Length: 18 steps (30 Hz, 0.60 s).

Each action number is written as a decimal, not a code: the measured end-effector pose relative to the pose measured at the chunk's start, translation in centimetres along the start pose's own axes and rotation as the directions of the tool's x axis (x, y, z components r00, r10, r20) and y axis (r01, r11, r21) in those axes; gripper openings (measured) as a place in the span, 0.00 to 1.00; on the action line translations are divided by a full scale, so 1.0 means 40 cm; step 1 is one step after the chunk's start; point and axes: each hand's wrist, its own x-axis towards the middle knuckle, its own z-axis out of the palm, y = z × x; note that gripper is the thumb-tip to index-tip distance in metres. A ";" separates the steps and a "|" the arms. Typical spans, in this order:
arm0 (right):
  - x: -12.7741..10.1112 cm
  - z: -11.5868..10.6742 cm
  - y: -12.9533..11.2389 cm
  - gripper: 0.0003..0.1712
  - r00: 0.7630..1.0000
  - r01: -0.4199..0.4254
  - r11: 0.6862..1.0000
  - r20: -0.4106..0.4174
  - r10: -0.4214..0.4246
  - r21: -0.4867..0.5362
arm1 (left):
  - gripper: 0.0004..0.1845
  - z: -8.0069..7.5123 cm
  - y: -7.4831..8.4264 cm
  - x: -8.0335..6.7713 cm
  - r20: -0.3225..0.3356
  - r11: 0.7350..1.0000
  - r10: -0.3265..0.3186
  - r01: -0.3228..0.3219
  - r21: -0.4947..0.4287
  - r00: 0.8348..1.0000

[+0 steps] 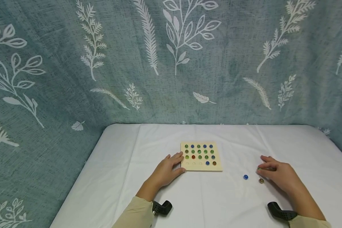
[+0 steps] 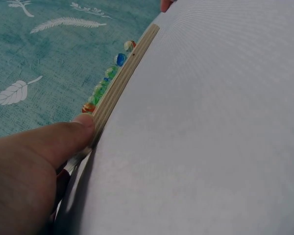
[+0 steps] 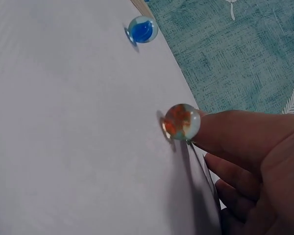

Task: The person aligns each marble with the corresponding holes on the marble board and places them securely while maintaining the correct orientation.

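Note:
My left hand (image 1: 166,170) lies at the left side of a pale wooden marble board (image 1: 200,171), fingertips at its left edge and thumb at the near corner. In the left wrist view the thumb (image 2: 81,128) presses that corner. Green, blue, red and brown glass marbles fill its rows; three shallow hollows at the near left are bare. To the right, my right hand (image 1: 282,175) pinches a small green marble (image 1: 258,168), mostly hidden by the fingers. On the cloth close by lie an orange-brown marble (image 3: 182,122) and a blue marble (image 3: 143,30).
A white cloth (image 1: 222,199) with faint folds covers the table. Behind and to the left hangs a teal curtain (image 1: 165,95) with white leaf prints. Each wrist wears a black camera mount, the left one (image 1: 163,208) and the right one (image 1: 280,212).

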 end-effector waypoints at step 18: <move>-0.004 -0.001 -0.005 0.31 1.000 -0.006 1.000 0.020 0.007 -0.017 | 0.32 -0.001 0.004 -0.002 0.005 1.000 -0.025 0.025 -0.002 1.000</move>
